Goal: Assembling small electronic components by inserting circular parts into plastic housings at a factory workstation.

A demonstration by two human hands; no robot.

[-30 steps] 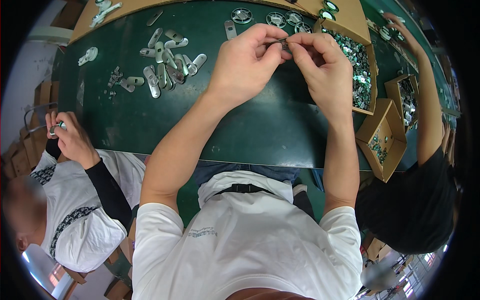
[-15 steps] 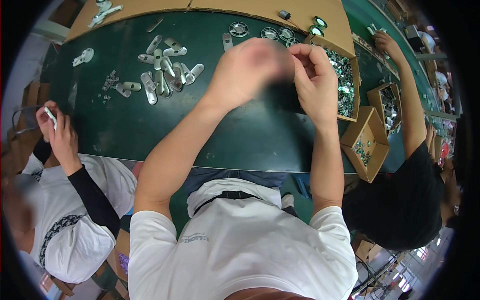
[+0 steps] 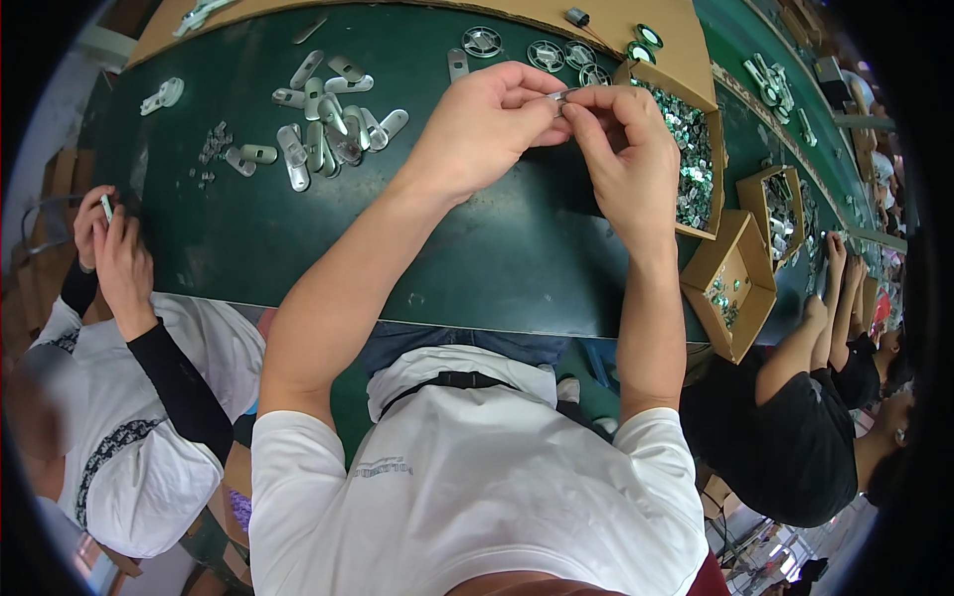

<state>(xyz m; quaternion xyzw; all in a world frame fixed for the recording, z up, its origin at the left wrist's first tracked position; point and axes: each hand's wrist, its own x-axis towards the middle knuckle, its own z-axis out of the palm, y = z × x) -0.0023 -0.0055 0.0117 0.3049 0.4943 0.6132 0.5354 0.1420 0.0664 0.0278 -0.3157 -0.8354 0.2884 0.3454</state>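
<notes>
Above the far part of the green table, my left hand [image 3: 492, 124] is closed round a small silvery metal part [image 3: 560, 96], most of which its fingers hide. My right hand [image 3: 628, 139] meets it there, with thumb and forefinger pinched at the part's end. Whether the right fingers also hold a separate tiny piece cannot be made out. Left of my hands lies a loose pile of oblong metal covers [image 3: 333, 124], silver and olive, several with a small window. A single metal cover [image 3: 457, 65] lies just beyond my left hand.
Right of my hands stands a cardboard box [image 3: 711, 169] of small shiny parts. Nearer me is a tilted cardboard tray [image 3: 735, 298] with a few pieces. Round spoked discs [image 3: 546, 56] lie at the back. Co-workers sit both sides; one person's hands [image 3: 119, 253] hold a pale piece.
My hands have stayed together, and the metal part between them now shows. The right-hand co-worker's arm has drawn back from the far side of the table.
</notes>
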